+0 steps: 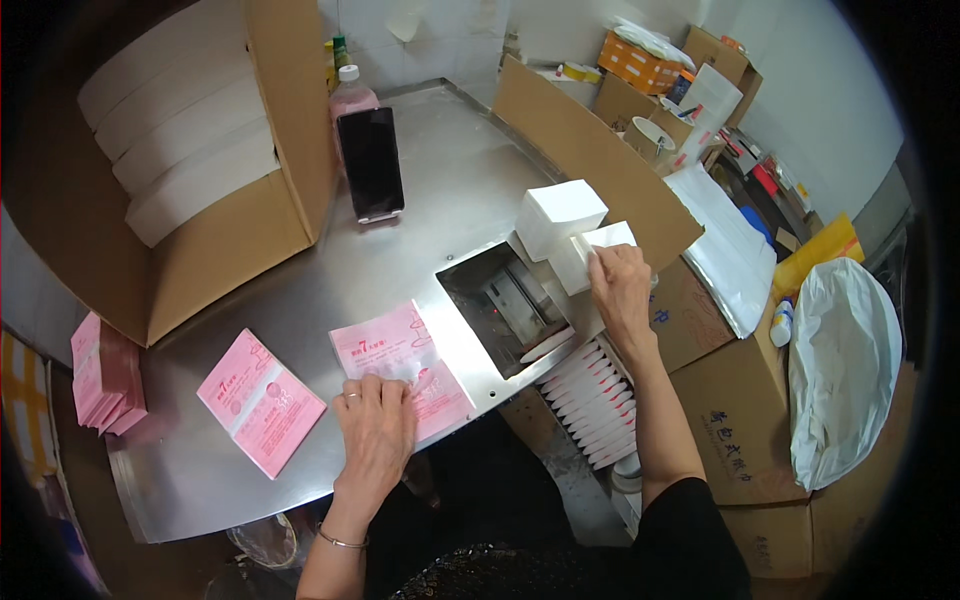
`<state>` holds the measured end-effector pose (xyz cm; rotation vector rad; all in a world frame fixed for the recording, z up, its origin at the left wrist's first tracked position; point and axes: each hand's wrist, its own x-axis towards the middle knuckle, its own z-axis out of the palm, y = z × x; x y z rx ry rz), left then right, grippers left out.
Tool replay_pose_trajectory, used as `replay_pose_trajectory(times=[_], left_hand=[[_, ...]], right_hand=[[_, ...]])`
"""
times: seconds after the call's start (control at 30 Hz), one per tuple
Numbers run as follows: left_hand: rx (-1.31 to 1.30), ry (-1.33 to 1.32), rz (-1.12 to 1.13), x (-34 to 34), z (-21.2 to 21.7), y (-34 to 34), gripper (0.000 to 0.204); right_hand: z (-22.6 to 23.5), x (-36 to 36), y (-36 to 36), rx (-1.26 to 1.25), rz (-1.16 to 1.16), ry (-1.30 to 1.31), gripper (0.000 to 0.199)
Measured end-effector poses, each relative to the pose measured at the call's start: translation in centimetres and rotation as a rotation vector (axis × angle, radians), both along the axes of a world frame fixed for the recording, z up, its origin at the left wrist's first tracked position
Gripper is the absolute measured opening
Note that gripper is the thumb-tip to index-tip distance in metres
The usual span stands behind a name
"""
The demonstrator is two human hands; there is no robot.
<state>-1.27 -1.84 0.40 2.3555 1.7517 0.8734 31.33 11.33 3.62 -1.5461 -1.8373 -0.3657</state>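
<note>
Left hand (376,428) pressed flat, fingers spread, on pink pouch (400,362), right hand (620,290) pinching white pad stack (592,255) beside steel machine opening (500,305)

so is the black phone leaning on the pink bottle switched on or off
Off, as far as shows: the black phone propped against the pink bottle has a dark, blank screen.

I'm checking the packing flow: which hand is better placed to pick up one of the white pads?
Right, probably. The right hand already rests on the white pads, while the left hand presses on the pink packet.
</note>
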Motion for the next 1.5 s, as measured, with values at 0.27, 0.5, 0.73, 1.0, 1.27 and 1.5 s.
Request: replay_pose_trajectory(times=[0.27,0.5,0.73,1.0,1.27,1.5], left_hand=[[0.079,-0.201,-0.228,1.9,-0.6,0.7,0.04],[0.021,-0.053,0.041,2.5,-0.1,0.6,0.075],[0.072,0.197,0.024,0.2,-0.6,0.5,0.056],[0.038,0.244,0.156,2.0,0.8,1.4,0.054],[-0.077,0.269,0.052,2.5,1.0,1.1,0.045],[-0.079,0.0,-0.051,0.1,1.4,1.3,0.067]], right_hand=[[-3.4,-9.1,-6.0,0.071,0.603,-0.141,0.047],[-2.7,-15.5,-5.7,-0.368,0.679,-0.285,0.024],[-0.4,-10.6,-5.9,-0.087,0.425,-0.145,0.026],[-1.5,-0.7,0.7,0.065,-0.102,-0.235,0.018],[-1.2,0.0,0.1,0.112,-0.024,-0.092,0.024],[-3.9,-12.2,-12.7,0.015,0.941,-0.227,0.033]])
